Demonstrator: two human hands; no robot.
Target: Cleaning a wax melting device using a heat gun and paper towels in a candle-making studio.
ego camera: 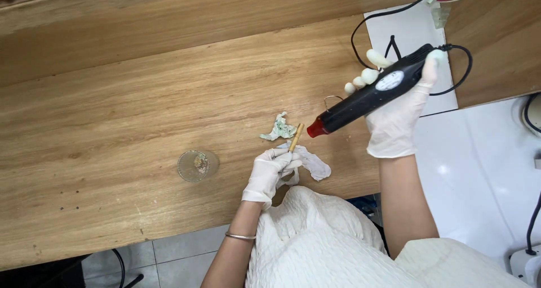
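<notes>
My left hand [270,172], in a white glove, holds a short tan stick [296,137] upright over the wooden table [141,124], with a white cloth [313,164] under the fingers. My right hand [394,116], also gloved, grips a black corded hot-glue-style tool [372,94] whose red tip [315,128] points down-left, close to the top of the stick. A crumpled greenish-white wad [279,128] lies just left of the stick.
A small clear glass cup [197,165] with bits inside stands left of my left hand. A white sheet [414,40] and black cables [366,29] lie at the table's far right. A small metal ring [332,99] rests near the tool. White floor lies to the right.
</notes>
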